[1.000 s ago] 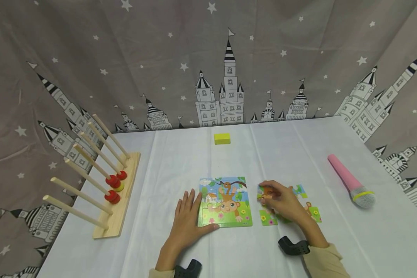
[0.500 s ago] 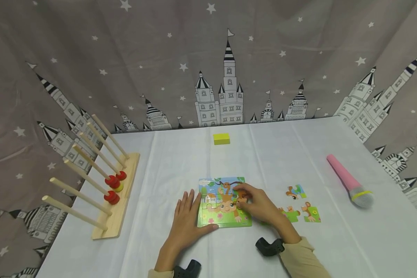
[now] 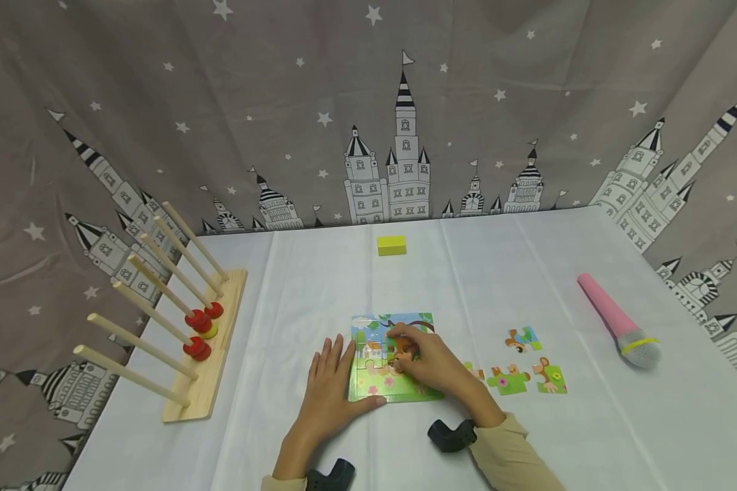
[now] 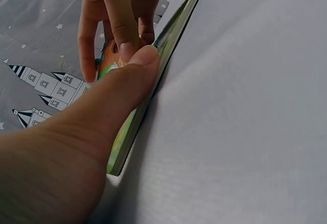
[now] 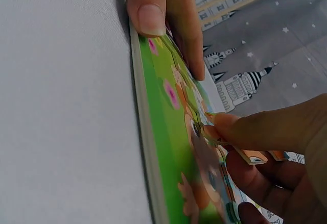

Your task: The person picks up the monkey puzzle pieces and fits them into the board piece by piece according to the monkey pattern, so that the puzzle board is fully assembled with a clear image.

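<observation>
A square monkey jigsaw puzzle board (image 3: 399, 393) lies on the white table. My left hand (image 3: 328, 395) rests along its left side with fingers straight, and its thumb presses on the front edge, as the left wrist view also shows. Over the board, my right hand (image 3: 432, 361) pinches a puzzle piece (image 3: 403, 349) with orange and green on it. In the right wrist view that puzzle piece (image 5: 251, 156) sits tilted between thumb and fingers, just above the board's surface. The right hand covers part of the board's right side.
Loose puzzle pieces (image 3: 508, 380) lie right of the board, one partly hidden by the right wrist. A pink toy microphone (image 3: 617, 317) is farther right. A yellow block (image 3: 392, 245) sits behind the board. At left stands a wooden peg rack (image 3: 211, 382) with red and yellow beads.
My right hand has picked the puzzle piece up from the loose ones and carried it left, over the board's middle. The left hand stays in place.
</observation>
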`<move>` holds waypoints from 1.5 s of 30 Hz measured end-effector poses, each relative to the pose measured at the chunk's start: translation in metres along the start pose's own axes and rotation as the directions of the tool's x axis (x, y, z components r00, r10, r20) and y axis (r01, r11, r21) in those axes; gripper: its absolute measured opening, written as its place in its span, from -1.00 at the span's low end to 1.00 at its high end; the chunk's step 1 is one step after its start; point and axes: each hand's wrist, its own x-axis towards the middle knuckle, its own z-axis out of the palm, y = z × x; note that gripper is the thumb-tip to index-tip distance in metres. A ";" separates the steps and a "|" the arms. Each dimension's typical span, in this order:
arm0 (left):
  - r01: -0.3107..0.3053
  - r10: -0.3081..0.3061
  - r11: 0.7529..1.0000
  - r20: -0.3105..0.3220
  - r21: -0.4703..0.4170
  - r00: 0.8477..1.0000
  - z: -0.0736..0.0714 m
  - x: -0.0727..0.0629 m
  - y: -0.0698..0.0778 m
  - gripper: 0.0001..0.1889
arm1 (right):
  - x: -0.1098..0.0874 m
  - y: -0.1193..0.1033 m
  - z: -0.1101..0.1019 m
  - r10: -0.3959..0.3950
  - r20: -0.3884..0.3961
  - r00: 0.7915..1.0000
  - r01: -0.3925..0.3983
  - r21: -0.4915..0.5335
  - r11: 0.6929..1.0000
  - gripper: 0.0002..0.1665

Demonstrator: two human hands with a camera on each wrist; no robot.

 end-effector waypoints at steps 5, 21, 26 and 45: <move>-0.001 0.001 1.000 -0.003 0.001 1.000 0.000 0.000 0.000 0.10 | 0.002 -0.002 0.002 0.006 0.041 0.999 -0.005 -0.022 1.000 -0.31; -0.004 0.004 1.000 -0.006 0.003 1.000 0.001 0.000 -0.001 0.10 | 0.002 0.000 0.005 -0.029 -0.035 0.999 0.024 -0.153 0.988 -0.24; -0.002 0.002 1.000 -0.002 0.001 1.000 0.002 0.000 -0.001 0.10 | 0.003 0.002 0.006 -0.063 -0.062 0.996 0.048 -0.215 0.976 -0.30; -0.002 0.002 1.000 -0.004 0.016 1.000 0.001 0.001 0.000 0.11 | 0.006 0.012 0.000 -0.055 0.038 0.998 0.063 -0.223 0.973 -0.30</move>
